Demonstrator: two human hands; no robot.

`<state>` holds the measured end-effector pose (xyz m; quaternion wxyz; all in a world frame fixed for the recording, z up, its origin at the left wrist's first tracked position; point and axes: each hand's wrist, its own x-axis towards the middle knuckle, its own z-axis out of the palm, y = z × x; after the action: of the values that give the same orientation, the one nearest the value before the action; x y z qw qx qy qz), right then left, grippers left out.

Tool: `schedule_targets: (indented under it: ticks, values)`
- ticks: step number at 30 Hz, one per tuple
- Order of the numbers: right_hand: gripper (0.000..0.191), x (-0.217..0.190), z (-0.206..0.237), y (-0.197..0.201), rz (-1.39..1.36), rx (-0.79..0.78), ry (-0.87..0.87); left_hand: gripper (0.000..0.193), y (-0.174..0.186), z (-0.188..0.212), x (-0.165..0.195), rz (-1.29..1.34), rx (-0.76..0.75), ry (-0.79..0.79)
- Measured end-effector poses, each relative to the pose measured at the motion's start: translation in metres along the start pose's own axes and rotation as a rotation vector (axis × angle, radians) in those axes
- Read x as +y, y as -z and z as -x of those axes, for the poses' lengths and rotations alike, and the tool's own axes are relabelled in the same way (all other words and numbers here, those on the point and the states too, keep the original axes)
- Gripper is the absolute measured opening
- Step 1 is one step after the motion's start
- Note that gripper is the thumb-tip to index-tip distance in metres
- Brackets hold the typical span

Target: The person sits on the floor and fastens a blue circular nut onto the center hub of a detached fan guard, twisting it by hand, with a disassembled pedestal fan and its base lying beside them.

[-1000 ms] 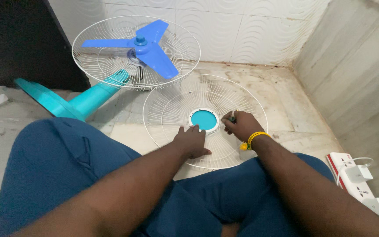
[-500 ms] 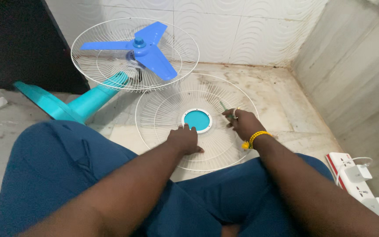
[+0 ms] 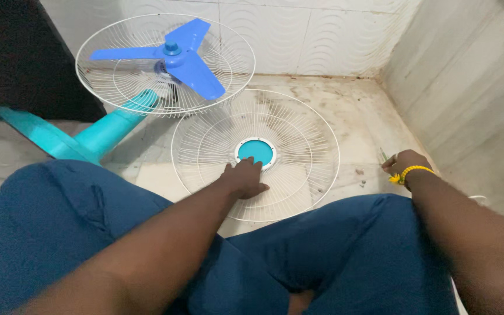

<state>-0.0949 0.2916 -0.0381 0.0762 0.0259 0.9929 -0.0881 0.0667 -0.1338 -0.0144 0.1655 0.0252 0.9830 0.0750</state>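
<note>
From my seat, the left hand point(image 3: 245, 179) lay flat and open on the loose white front grille point(image 3: 298, 149), just below its teal hub. The right hand point(image 3: 402, 164) was off to the side, closed around a thin tool point(image 3: 383, 155). Beyond, the blue blades point(image 3: 173, 53) sat uncovered in the rear guard point(image 3: 106, 87); I judged the fan opened, reassembly left.

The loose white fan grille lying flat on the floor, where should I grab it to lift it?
Grip the outer rim of the fan grille at its near edge, from above. It lies flat; the rim is the thickest wire, and the left hand already rests nearby.
</note>
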Motion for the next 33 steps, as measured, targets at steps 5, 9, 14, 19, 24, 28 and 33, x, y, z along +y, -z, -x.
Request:
schedule_targets:
  ticks: [5,9,14,19,24,28,33]
  values:
    - [0.024,0.012,-0.004,-0.017,0.096,-0.174,-0.059,0.082,-0.009,-0.010,0.001,0.010,-0.027,-0.015]
    - [0.024,0.000,0.002,-0.020,0.199,-0.255,-0.049,0.079,-0.012,-0.008,-0.007,0.044,0.003,-0.055]
    - [0.025,-0.010,0.010,-0.017,0.282,-0.339,-0.025,0.079,-0.012,-0.006,-0.005,0.027,0.003,-0.038]
    - [0.026,-0.018,0.007,-0.010,0.308,-0.264,0.063,0.078,-0.010,-0.005,-0.004,0.009,-0.003,-0.039]
    - [0.020,-0.037,0.007,-0.009,-0.013,-0.202,0.280,0.077,-0.008,-0.002,-0.002,0.024,0.009,-0.042]
    - [0.018,-0.048,0.010,-0.009,0.040,-0.205,0.331,0.076,-0.007,0.000,-0.002,0.033,0.005,-0.043]
    - [0.024,-0.052,0.014,-0.004,0.072,-0.344,0.310,0.076,-0.010,-0.003,-0.005,0.025,0.009,-0.062]
